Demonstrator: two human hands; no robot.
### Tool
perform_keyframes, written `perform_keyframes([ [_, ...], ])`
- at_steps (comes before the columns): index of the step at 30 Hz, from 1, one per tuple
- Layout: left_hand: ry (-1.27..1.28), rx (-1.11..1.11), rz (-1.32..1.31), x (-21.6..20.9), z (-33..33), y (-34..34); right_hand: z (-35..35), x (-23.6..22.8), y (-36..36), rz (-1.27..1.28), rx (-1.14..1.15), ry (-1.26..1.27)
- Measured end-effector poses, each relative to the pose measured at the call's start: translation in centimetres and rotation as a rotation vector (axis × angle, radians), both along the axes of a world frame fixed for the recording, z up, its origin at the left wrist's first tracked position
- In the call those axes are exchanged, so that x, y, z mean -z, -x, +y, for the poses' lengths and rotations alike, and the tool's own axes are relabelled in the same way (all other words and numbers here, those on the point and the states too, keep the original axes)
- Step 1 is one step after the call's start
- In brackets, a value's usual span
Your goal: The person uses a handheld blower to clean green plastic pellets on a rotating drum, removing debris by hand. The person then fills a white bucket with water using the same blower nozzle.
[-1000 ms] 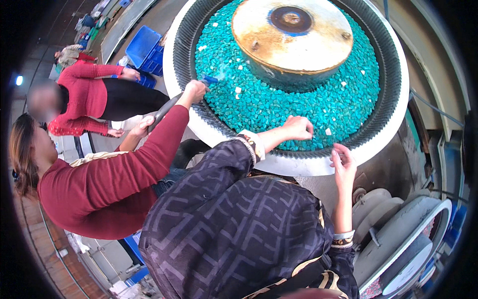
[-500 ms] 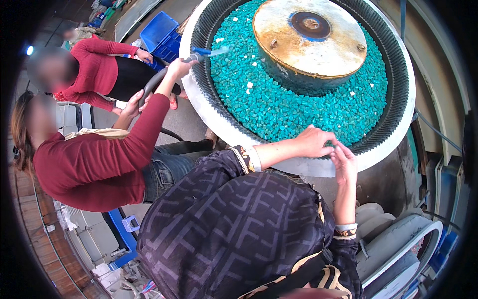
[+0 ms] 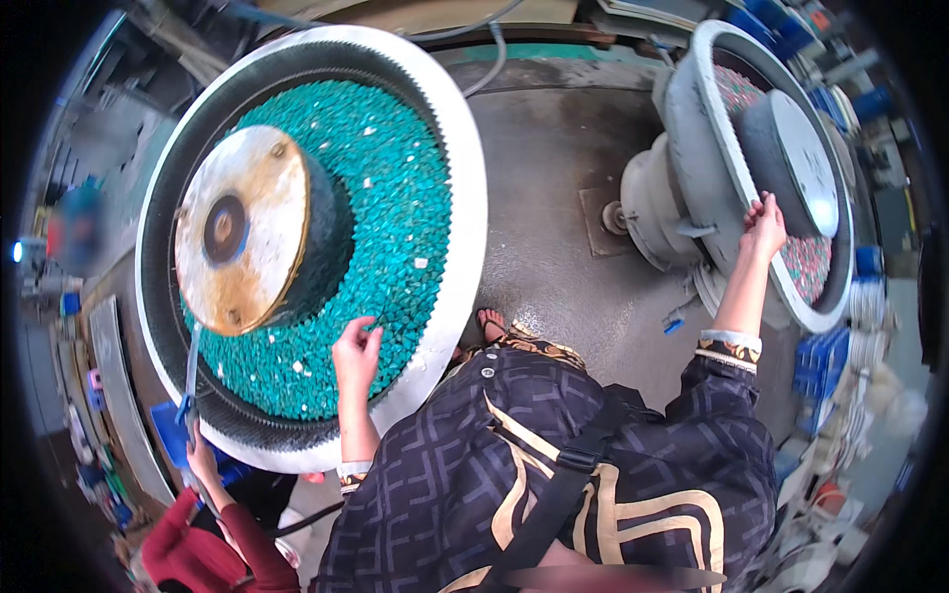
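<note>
My left hand is over the near inner edge of a large round vibrating tub, just above its turquoise stone chips. Its fingers are curled in, thumb against forefinger; whatever they may hold is too small to make out. Far off to the right, my right hand reaches to the rim of a second grey vibrating tub, which contains pink and green chips. The right fingers are drawn together in a pinch, and their tips hide any small piece between them.
A rusty white drum lid caps the first tub's centre. At the lower left, a co-worker's hand holds a blue-handled spray nozzle at the tub. Wet grey floor lies between the tubs. Blue crates are stacked at right.
My view has swung right, bringing the second tub close. My hands, fingertip to fingertip over the first tub's rim before, are now wide apart, the right at the second tub.
</note>
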State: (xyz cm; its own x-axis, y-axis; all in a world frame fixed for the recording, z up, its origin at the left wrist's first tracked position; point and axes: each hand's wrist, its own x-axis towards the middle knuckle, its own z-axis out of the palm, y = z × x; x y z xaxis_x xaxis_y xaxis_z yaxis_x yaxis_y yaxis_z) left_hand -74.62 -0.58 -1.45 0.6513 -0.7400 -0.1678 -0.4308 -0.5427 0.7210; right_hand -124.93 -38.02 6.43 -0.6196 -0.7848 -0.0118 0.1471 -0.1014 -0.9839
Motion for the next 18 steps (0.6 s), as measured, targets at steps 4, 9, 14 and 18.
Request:
perform_keyframes([
  [4, 0.030, 0.143, -0.147, -1.4, -2.6, -0.6, -2.6, -1.1, 13.2, 0.155, 0.116, -0.158],
  [9, -0.018, 0.288, -0.205, -4.4, -3.5, 0.7, 10.3, -8.8, -2.4, 0.413, -0.168, -0.106],
  [14, -0.099, 0.208, -0.196, -6.0, 0.0, 0.3, -0.3, -1.3, 8.5, 0.401, 0.067, 0.010],
  [18, -0.251, -0.304, -0.618, -11.2, 6.8, -8.3, -6.7, 1.7, 7.9, 0.238, 0.225, 0.062],
])
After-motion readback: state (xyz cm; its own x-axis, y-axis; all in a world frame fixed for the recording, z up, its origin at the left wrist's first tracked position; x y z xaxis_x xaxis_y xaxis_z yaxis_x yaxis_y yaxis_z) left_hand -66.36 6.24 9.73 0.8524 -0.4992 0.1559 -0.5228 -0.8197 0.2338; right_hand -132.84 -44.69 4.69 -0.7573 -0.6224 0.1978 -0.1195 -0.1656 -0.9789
